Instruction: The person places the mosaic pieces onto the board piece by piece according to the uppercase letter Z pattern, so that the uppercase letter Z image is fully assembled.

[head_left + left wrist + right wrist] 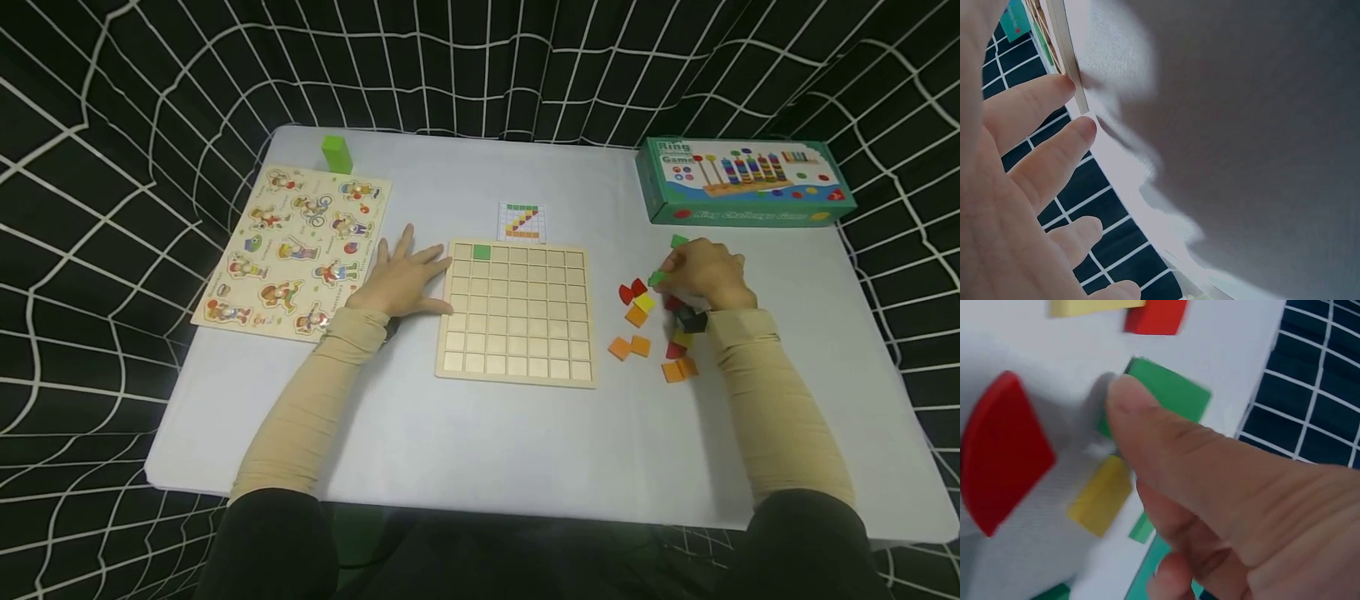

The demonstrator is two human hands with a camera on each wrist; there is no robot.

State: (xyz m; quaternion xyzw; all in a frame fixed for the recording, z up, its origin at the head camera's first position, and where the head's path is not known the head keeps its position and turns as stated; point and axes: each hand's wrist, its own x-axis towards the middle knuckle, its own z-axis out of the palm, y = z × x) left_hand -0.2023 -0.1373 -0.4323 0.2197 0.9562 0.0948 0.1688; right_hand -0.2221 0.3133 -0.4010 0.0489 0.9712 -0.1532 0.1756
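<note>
My left hand [405,279] lies with spread fingers at the left edge of a wooden grid board [517,317]; thumb and index fingertip meet its side, as the left wrist view also shows. A green square tile [482,252] sits in the board's top row, second cell. Right of the board, my right hand [705,271] pinches a green square block [1169,394] between thumb and fingers, low over the table. Around it lie a red rounded block [1007,453], a yellow block [1102,495] and several orange squares [619,348]. The palm hides some pieces.
A small pattern card [522,222] lies behind the board. A picture puzzle board [292,250] is at the left, with a green upright block [337,155] behind it. A green Ring Challenge Game box [750,183] stands at the back right. Netting surrounds the white table [465,450].
</note>
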